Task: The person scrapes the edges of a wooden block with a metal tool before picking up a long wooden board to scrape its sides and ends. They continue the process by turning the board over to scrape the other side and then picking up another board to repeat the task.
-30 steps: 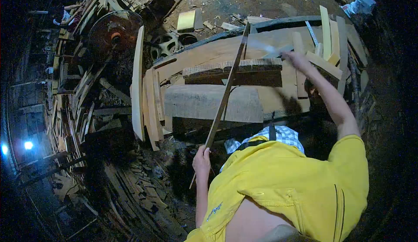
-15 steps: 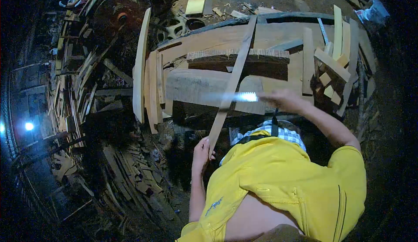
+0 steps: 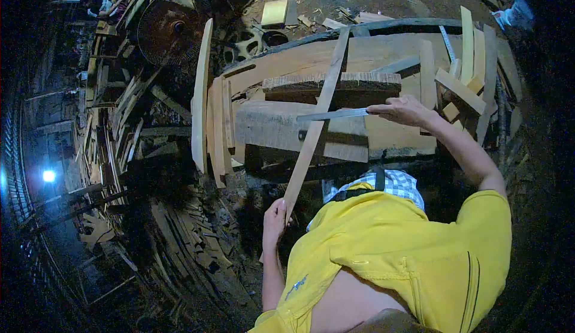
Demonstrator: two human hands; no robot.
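My left hand (image 3: 275, 218) is closed around the near end of a long, thin wooden strip (image 3: 318, 114). From there the strip slants away over a thick wooden block (image 3: 263, 123) and a rough-edged beam (image 3: 365, 84) to the bench's far side. In my closed right hand (image 3: 402, 111) is a long, flat metal blade (image 3: 341, 115), which points left and crosses the strip near its middle. A short dark shadow falls on the block under the blade.
Upright boards (image 3: 202, 102) lean at the bench's left end. Narrow boards (image 3: 467, 51) and small offcuts (image 3: 458, 87) lie at the right. A large round fan-like guard (image 3: 171, 30) stands at upper left, near heaps of scrap wood (image 3: 99, 153). A yellow block (image 3: 274, 13) lies beyond.
My right hand and the metal blade have moved farther from my body along the strip. My left hand keeps its hold on the near end. The view has shifted slightly.
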